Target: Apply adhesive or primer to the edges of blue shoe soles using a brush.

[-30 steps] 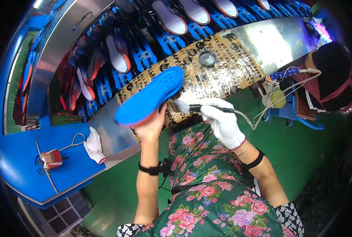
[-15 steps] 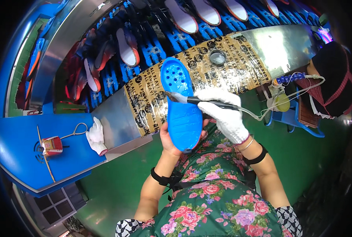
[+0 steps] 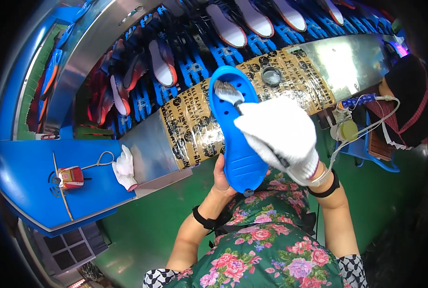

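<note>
A blue shoe sole [image 3: 240, 144] with a cluster of holes at its far end rests in my bare left hand [image 3: 222, 178]. That hand is closed around the near end from below, thumb along the left edge. My right hand [image 3: 283, 137], in a white knit glove, grips a brush [image 3: 229, 92] with a dark handle. The brush's bristles lie against the far part of the sole, over some of the holes. Most of the handle is hidden by the glove, and a thin pale tube [image 3: 336, 153] runs from near the right wrist toward the right.
Beyond the sole runs a metal ledge covered with printed brown tape [image 3: 190, 129], bearing a small round container [image 3: 272, 76]. Shoe soles [image 3: 227, 26] on blue racks fill the far side. A white glove [image 3: 124, 169] lies on the blue surface at left. Another person [image 3: 406, 101] is at right.
The brush has moved from the sole's middle to its far, holed end, and its handle has turned more lengthwise. The sole has tilted slightly, its far end leaning left.
</note>
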Motion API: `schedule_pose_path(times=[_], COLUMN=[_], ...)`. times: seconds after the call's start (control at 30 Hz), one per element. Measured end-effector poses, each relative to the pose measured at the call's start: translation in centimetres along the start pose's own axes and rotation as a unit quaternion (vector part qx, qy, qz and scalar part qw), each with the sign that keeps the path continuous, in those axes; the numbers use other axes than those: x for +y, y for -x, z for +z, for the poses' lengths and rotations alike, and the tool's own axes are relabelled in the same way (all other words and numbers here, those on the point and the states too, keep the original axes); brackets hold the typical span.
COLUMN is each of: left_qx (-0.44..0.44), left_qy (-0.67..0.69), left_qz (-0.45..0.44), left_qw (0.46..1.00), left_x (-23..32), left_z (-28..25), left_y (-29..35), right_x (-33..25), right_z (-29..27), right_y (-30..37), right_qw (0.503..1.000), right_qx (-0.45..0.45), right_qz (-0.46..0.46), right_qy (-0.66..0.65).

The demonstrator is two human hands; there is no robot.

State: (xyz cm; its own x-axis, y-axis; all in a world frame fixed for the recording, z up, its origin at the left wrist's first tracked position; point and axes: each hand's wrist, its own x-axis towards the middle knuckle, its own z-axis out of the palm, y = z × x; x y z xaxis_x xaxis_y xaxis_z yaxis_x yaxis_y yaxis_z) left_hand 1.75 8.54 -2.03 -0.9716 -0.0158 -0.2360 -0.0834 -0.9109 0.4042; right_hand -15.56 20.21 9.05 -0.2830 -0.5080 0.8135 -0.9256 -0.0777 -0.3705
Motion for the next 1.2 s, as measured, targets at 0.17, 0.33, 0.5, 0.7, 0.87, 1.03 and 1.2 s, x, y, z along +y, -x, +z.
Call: schedule_pose_path(times=[0.17, 0.33, 0.5, 0.7, 0.87, 1.03, 1.2], left_qx=[0.069, -0.024, 0.074, 0.085, 0.005, 0.069, -0.079], left_qy=[-0.038, -0.002, -0.048, -0.059, -0.060, -0.100, 0.044], left_qz=[0.039, 0.033, 0.059, 0.115, 0.144, 0.187, 0.159], left_qw=[0.996, 0.999, 0.994, 0.988, 0.988, 0.975, 0.983], left_x=[-0.3, -0.4, -0.6, -0.2, 0.8, 1.2, 1.4], left_z=[-0.8, -1.1, -1.3, -0.9, 1.3, 2.6, 0.2], left_y=[-0.2, -0.9, -1.5, -2.4, -4.6, -5.3, -7.0], right_x=[-1.8, -1.2, -2.8, -0.9, -1.5, -0.7, -2.0], right_z=[-0.1, -0.4, 0.8, 1.5, 2.2, 1.6, 2.6], right_y=[1.1, 1.1, 3.0, 4.1, 4.8, 5.2, 6.4], right_qw=[0.984, 0.978, 0.981, 0.943, 0.965, 0.951, 0.971], right_qx=[-0.021, 0.059, 0.035, 0.117, 0.051, 0.094, 0.025], right_qz=[0.102, 0.161, 0.132, 0.216, 0.149, 0.207, 0.115], right_qy=[-0.141, -0.116, -0.135, -0.225, -0.210, -0.209, -0.210])
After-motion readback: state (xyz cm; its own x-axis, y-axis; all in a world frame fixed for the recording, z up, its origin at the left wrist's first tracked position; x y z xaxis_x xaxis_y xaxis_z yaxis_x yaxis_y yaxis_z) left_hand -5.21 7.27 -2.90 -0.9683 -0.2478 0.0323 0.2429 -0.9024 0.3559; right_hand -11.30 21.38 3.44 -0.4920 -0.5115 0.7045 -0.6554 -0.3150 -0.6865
